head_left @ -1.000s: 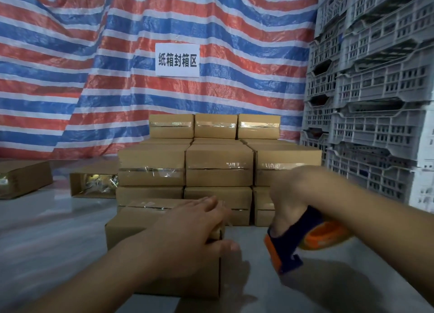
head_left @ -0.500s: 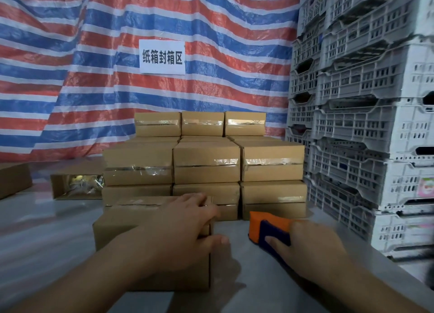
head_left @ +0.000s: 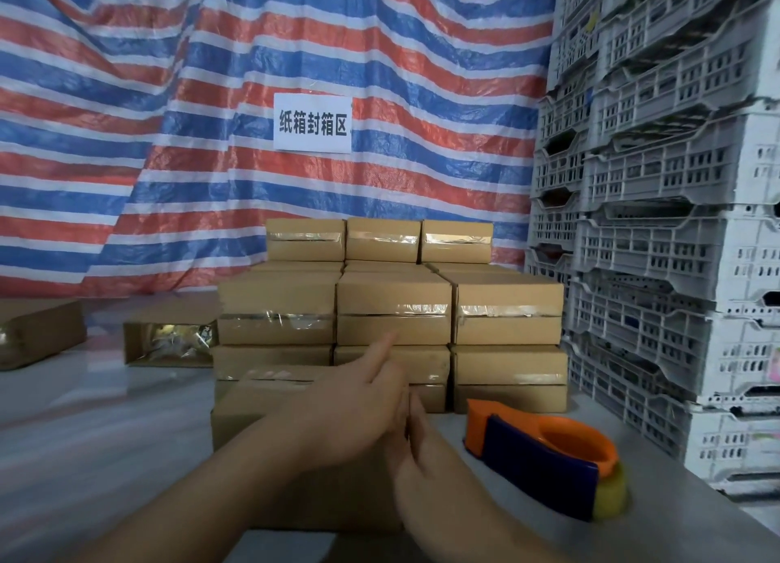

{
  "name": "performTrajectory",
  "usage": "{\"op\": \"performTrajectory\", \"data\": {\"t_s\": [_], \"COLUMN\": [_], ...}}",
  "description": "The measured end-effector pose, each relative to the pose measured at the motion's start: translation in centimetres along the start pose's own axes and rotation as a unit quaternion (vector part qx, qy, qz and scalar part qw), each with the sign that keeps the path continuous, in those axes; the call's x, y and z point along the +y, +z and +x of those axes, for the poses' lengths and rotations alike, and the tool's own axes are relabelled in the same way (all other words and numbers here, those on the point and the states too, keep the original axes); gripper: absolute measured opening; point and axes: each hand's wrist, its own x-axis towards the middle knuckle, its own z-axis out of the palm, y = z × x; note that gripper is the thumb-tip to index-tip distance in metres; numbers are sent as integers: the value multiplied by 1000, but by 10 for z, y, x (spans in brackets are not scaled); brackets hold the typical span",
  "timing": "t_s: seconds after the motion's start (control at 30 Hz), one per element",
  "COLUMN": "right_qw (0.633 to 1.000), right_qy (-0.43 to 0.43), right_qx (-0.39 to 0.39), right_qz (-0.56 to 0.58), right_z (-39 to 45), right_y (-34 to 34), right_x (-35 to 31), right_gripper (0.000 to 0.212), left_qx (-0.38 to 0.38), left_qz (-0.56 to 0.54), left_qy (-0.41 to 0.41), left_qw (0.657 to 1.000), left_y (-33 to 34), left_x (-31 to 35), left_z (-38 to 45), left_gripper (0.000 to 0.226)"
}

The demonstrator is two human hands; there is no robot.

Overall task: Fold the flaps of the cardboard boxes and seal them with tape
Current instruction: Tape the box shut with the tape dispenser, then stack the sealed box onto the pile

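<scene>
Near box (head_left: 270, 419) sits centre-left on the table (head_left: 105, 436), just in front of the stack, flaps down; strip of clear tape visible along its far top edge. Left hand (head_left: 350, 410) lies over its top right part, fingers mostly straight, index lifted, not gripping. Right hand (head_left: 418, 440) is against the box's right side, largely hidden behind the left; can't tell its finger state.

Handling guess: stiff corrugated, smallish, probably light to moderate with contents. Faces are smooth, so take it by opposite side walls, palms flat, not by the taped seam.

Tape dispenser (head_left: 544, 461), orange and navy, lies free on the table right of the box, near the right hand but apart from it.

Counts: stacked sealed boxes (head_left: 392, 309), nine fronts visible, three rows of three; more behind, not countable. One open box (head_left: 169, 339) on its side far left, contents showing. One more box (head_left: 38, 330) at the left edge. Grey plastic crates (head_left: 675, 225) stacked right, too many to count.
</scene>
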Motion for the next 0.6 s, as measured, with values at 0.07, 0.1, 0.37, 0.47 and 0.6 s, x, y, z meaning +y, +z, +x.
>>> {"op": "performTrajectory", "data": {"t_s": [0.07,0.1,0.37,0.47,0.6], "right_qw": [999,998,988,987,994], "right_qy": [35,58,113,79,56], "right_qx": [5,5,-62,-101,-72], "right_qz": [35,39,88,94,59], "right_z": [1,2,2,8,11], "right_y": [4,3,-6,-8,-2], "right_x": [1,0,6,20,35], "right_gripper": [42,44,90,122,98], "left_qx": [71,114,350,174,80], "left_qz": [-87,-128,-167,-277,-323], "left_qy": [14,22,-46,-128,-122], "left_qw": [994,985,921,936,935], "left_y": [0,-3,-45,-39,-29], "left_x": [0,-1,-80,-108,-118], "left_z": [2,0,-57,-71,-75], "left_gripper": [43,38,72,77,65]}}
